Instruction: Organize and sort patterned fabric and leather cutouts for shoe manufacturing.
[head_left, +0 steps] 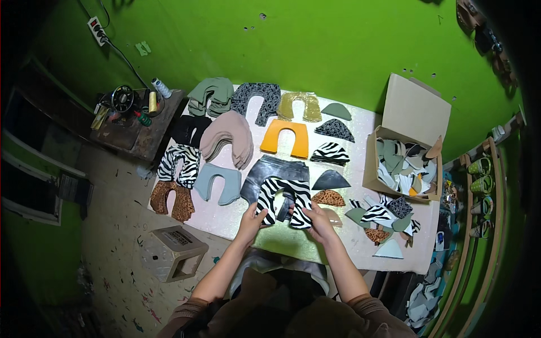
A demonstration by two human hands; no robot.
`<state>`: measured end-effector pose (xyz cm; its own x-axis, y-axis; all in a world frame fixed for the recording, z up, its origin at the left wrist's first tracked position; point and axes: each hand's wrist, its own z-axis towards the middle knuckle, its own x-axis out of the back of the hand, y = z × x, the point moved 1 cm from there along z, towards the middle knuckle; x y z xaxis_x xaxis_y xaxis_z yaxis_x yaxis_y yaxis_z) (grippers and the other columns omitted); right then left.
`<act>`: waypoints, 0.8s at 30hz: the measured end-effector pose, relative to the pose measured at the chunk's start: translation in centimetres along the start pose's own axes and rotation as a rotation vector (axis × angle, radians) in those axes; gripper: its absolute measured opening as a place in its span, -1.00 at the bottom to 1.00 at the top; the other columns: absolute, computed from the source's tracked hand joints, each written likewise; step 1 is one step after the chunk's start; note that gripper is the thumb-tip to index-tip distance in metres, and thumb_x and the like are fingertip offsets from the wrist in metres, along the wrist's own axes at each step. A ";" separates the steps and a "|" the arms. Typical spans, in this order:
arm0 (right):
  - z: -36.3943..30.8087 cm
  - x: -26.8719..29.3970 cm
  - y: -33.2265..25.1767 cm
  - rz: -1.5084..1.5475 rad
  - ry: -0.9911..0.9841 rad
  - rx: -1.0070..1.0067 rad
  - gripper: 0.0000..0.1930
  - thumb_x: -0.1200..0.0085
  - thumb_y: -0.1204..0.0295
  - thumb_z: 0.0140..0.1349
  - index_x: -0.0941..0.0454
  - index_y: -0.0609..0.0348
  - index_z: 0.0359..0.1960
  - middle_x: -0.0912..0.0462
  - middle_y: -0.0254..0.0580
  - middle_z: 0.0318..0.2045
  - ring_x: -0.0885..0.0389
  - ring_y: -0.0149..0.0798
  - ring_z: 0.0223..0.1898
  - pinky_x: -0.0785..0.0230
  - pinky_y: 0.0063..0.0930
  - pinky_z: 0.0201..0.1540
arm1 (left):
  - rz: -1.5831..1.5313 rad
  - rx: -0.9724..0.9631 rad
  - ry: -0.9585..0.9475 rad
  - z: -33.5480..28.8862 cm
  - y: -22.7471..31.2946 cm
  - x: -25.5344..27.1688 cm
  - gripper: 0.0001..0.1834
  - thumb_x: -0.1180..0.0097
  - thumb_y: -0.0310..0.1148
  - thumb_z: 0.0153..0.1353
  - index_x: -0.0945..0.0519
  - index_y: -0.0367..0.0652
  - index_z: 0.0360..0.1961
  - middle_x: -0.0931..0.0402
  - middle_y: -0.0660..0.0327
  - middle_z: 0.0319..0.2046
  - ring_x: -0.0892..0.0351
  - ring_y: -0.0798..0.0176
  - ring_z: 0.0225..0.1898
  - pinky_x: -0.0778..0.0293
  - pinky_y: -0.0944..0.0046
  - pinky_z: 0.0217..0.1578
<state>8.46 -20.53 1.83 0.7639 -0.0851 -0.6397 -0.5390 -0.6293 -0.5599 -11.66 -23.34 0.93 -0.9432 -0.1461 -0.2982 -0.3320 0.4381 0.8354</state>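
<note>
Near the table's front edge, my left hand [249,222] is closed on one leg of a U-shaped zebra-print shoe-upper piece [302,197]. The other leg is gripped by my right hand [320,221]. Its arch points away from me, above a pile of shiny black U-shaped pieces [256,177] that it partly covers. Left of my hands lies a grey-blue stack [214,179]; beyond the black pile is an orange U-shaped piece [276,132]. Close to my right hand are half-round leopard-print pieces [329,197] and a beige half-round piece [333,218].
More U-shaped stacks, such as a pink one [231,135], cover the table's left. An open cardboard box [369,169] of scraps stands at the right, with mixed loose pieces [376,215] in front. A sewing machine table [135,132], a stool [174,253] and a shoe rack [472,225] surround it.
</note>
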 end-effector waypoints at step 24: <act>7.3 -12.4 9.6 -0.558 -0.067 0.059 -0.71 0.10 0.55 0.23 -0.38 0.22 0.01 -0.54 -0.34 -0.22 -0.46 -0.52 -0.30 -0.34 -0.63 -0.33 | -0.065 -0.334 0.240 0.5 4.0 16.9 -0.73 0.04 -0.51 0.23 -0.42 -0.33 -0.03 -0.51 0.25 -0.19 -0.45 0.44 -0.19 -0.36 0.44 -0.13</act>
<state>-8.80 -19.86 0.57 0.9158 0.2985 -0.2687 -0.0798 -0.5204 -0.8502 -28.93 -23.62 -1.03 -0.8822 -0.3840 -0.2725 -0.3385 0.1151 0.9339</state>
